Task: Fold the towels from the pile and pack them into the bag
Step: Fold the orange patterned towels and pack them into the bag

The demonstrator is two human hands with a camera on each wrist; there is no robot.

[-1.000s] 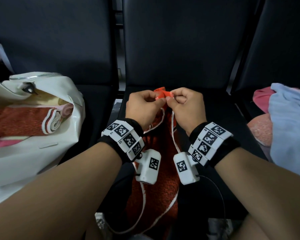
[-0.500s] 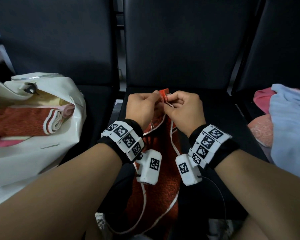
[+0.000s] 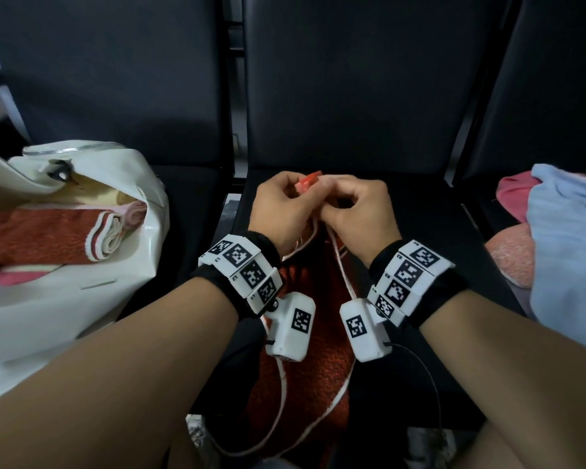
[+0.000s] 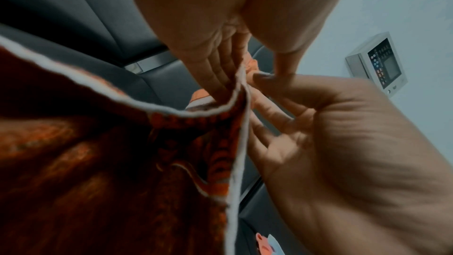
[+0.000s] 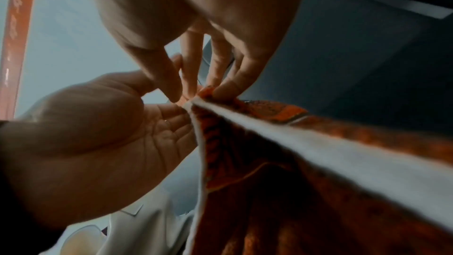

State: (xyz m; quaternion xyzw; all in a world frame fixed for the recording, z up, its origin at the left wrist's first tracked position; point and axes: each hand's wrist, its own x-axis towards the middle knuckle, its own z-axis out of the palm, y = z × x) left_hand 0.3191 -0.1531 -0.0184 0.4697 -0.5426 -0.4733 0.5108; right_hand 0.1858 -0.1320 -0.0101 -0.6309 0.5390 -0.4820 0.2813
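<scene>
A red-orange towel with white edging (image 3: 313, 363) hangs down over the middle black seat. Both hands meet at its top. My left hand (image 3: 296, 196) pinches the white hem between thumb and fingers (image 4: 221, 77). Beside it, touching, my right hand (image 3: 330, 198) pinches the orange corner with its fingertips (image 5: 221, 89). The towel (image 4: 98, 162) drapes below the wrists (image 5: 306, 172). A white bag (image 3: 92, 299) stands open on the left seat, with a folded red towel (image 3: 41, 236) and others inside. The pile (image 3: 569, 258) of blue and pink towels lies on the right seat.
Three black seats with tall backrests (image 3: 352, 79) fill the view. Gaps with metal frames separate them (image 3: 234, 137). A wall control panel (image 4: 377, 65) shows in the left wrist view. A thin black cable (image 3: 430, 377) runs from the right wrist unit.
Both hands have stayed together at the towel's top. Their fingers have shifted along the hem and corner, and the orange tip now sticks up between them.
</scene>
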